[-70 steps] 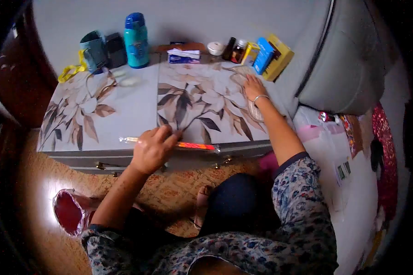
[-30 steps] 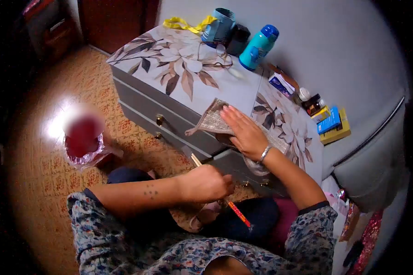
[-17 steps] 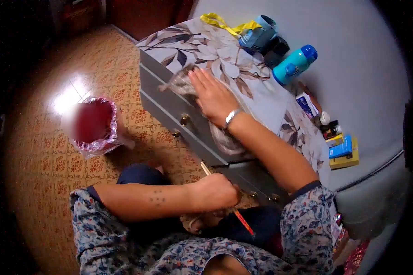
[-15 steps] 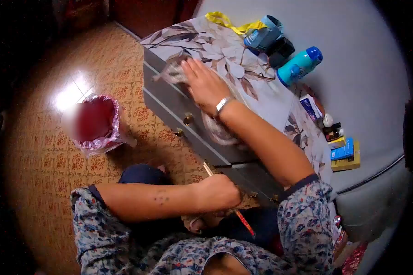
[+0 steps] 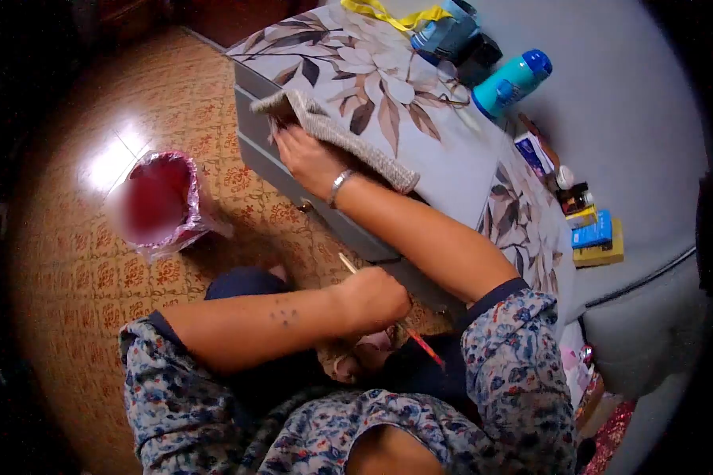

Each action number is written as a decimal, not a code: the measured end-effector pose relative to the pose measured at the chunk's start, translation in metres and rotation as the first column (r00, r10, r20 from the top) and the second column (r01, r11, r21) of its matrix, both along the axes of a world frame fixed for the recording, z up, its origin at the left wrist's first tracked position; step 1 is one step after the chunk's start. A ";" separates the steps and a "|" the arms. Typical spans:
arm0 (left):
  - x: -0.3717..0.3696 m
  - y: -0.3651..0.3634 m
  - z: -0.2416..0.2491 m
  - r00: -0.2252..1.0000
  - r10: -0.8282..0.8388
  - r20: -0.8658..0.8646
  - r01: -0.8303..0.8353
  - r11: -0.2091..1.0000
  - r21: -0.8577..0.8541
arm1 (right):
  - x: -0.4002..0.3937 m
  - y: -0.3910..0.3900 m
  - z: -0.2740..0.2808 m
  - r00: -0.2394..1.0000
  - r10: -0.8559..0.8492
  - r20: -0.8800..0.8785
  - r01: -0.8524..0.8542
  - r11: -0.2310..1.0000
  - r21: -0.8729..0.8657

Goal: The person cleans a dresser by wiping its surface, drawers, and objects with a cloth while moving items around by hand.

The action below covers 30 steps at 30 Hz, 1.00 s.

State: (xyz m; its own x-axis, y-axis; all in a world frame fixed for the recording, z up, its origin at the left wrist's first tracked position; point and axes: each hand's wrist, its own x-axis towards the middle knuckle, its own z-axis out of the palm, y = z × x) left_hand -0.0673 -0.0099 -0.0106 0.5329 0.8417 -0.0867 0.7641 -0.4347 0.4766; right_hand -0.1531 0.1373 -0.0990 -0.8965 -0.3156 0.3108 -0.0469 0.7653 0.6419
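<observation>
Chopsticks (image 5: 426,349) with pale wooden tips and red patterned ends pass through the closed fist of my left hand (image 5: 372,299), held low over my lap. My right hand (image 5: 313,162), with a silver band at the wrist, is at the top edge of the grey drawer cabinet (image 5: 273,170). Its fingers are on a beige knitted-looking cloth (image 5: 333,134), which lies bunched along that edge. The fingertips are partly hidden by the cloth's fold. The cabinet top (image 5: 388,79) has a floral cover.
A teal bottle (image 5: 503,87) with a blue cap, a light-blue holder (image 5: 444,36) and a yellow strap (image 5: 388,16) are at the back. Small boxes (image 5: 594,231) line the wall. On the patterned tile floor (image 5: 87,261) stands a red bin (image 5: 192,186) with a plastic liner.
My right hand has shifted left and down toward the cabinet's edge. The cloth, blurred under the palm before, now stands folded above and behind the hand. My left hand still grips the chopsticks.
</observation>
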 end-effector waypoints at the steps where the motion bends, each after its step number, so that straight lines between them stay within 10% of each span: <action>1: -0.001 0.000 -0.003 0.996 -0.036 -0.079 0.037 0.999 0.015 | 0.014 0.002 -0.007 0.999 0.021 0.034 -0.018 0.996 -0.089; 10: -0.001 -0.006 -0.024 0.981 -0.054 -0.185 0.050 0.998 -0.024 | 0.165 -0.010 -0.049 0.977 0.149 0.149 0.007 0.682 -0.731; 15: 0.011 -0.002 -0.039 0.957 -0.063 -0.283 0.055 0.998 -0.037 | 0.230 -0.019 -0.070 0.927 -0.160 0.339 0.375 0.386 -0.843; 22: 0.026 0.007 -0.053 0.931 -0.115 -0.347 0.119 0.993 -0.009 | 0.298 -0.014 -0.030 0.628 -0.156 0.762 0.776 0.189 -0.602; 30: 0.053 0.014 -0.056 0.924 -0.171 -0.342 0.161 0.985 -0.058 | 0.374 -0.019 0.010 0.617 -0.376 0.691 0.786 0.317 -0.530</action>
State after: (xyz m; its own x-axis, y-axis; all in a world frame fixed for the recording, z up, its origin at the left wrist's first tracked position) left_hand -0.0139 0.0042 -0.0664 0.5978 0.7385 -0.3119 0.8014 -0.5597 0.2109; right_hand 0.2209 0.1186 -0.0889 -0.8078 0.5077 -0.2995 0.5603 0.8191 -0.1228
